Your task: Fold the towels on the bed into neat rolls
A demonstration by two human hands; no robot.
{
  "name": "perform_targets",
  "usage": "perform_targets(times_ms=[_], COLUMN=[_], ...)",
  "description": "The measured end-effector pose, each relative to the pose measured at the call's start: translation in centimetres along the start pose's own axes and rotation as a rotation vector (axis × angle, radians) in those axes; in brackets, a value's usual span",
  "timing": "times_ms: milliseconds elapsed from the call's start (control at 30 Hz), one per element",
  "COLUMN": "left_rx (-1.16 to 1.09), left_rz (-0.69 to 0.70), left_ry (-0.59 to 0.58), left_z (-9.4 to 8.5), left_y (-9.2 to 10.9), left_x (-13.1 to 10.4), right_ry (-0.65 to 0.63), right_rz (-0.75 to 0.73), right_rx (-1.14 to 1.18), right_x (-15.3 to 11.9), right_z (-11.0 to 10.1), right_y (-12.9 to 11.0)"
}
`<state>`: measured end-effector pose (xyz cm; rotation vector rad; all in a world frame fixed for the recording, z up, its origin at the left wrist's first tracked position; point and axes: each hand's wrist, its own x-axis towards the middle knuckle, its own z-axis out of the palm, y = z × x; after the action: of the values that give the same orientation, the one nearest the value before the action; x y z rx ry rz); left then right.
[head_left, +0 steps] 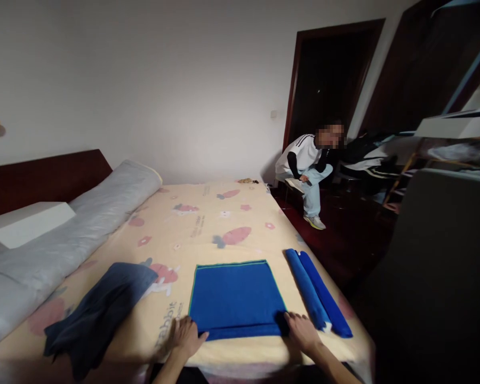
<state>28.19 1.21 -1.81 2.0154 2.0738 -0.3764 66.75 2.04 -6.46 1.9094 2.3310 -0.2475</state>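
Observation:
A blue towel (235, 293) with green edging lies spread flat on the bed, its near edge turned over into a narrow fold. At the fold's left end is my left hand (187, 337), with fingers curled onto the cloth and the thumb along the near edge. My right hand (304, 333) grips the fold's other end with bent fingers. Just right of it lie two rolled towels, a lighter blue roll (307, 288) and a deeper blue roll (326, 296), side by side. A dark blue-grey cloth (104, 309) lies crumpled on the left.
The bed (208, 234) has a cream sheet with a carrot print. A long grey bolster (76, 234) and a white box (34, 224) are by the headboard (48, 178). Beyond the bed's right side sits a person (304, 160). A dark panel (444, 266) stands at right.

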Motion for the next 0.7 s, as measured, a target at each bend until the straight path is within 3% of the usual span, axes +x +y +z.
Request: perform_targets(times_ms=[200,333,433,567,600,700], left_rx=[0.009,0.028,0.036,0.038,0.037,0.040], left_rz=[-0.006,0.004,0.017,0.013,0.012,0.013], left_ry=[-0.021,-0.032,-0.045,-0.057,-0.059,-0.064], left_z=[0.1,0.2,0.1,-0.2,-0.2,-0.3], left_y=[0.7,0.6,0.6,0.7,0.7,0.6], left_x=[0.3,0.7,0.8,0.6,0.6,0.7], right_ry=[0.011,0.065,0.072,0.116,0.168,0.380], right_rz=[-0.034,-0.161,-0.365,-0.610,-0.632,-0.492], right_rx=[-0.015,0.027,0.183,0.376,0.393,0.438], right_x=[0.0,-0.6,-1.2,-0.9,-0.6,0.4], right_z=[-2.1,-2.1,0.7,7.2,8.7,11.8], right_y=[-0.4,-4.9,-10.5,-17.5,-18.7,-20.8])
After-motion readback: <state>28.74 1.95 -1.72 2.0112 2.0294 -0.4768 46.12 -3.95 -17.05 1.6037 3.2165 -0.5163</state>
